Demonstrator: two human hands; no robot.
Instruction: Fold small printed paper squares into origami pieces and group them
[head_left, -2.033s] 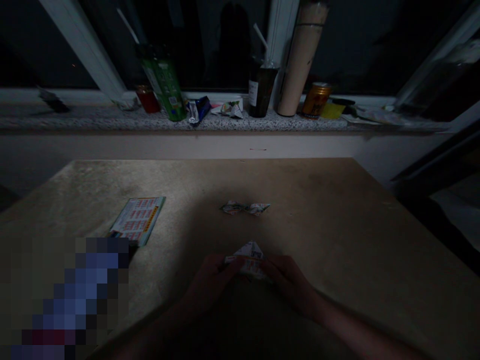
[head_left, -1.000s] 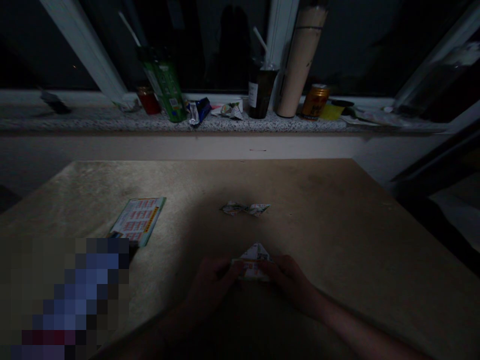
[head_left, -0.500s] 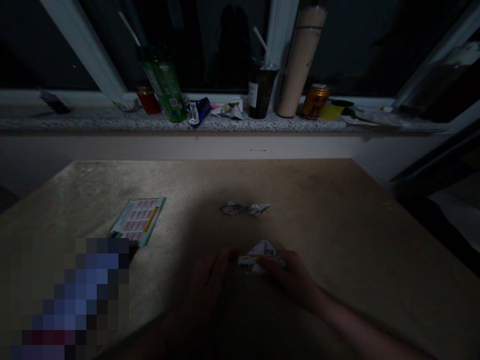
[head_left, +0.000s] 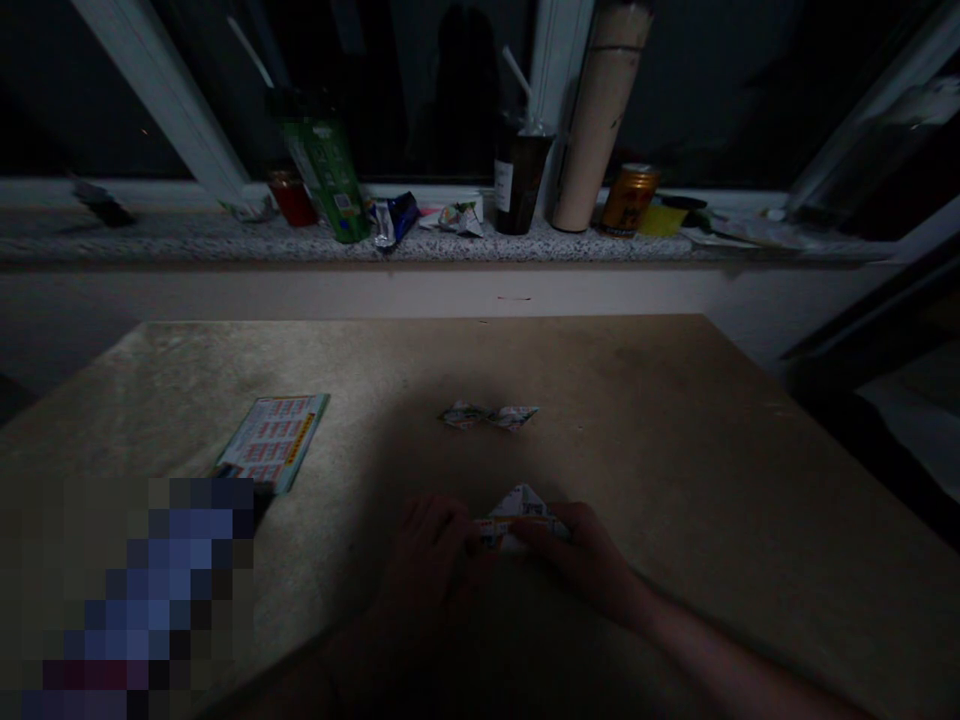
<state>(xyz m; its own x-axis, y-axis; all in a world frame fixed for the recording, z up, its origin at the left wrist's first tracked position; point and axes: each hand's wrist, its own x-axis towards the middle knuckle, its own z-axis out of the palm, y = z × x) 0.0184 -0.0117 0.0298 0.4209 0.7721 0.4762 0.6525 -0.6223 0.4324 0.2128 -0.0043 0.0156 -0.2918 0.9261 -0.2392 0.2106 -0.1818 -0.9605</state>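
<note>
Head: folded paper [head_left: 519,512] between hands [head_left: 510,560].

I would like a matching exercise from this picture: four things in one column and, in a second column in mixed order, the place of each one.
Things:
1. folded paper piece
2. small folded paper shape
3. printed card
4. golden can

Places:
A. on the stone window sill, right of the tall beige tube
B. flat on the table, at its left part
C. between the left hand and the right hand
D. alone on the table, just beyond the hands

Pairs: 1-C, 2-D, 3-B, 4-A
</note>
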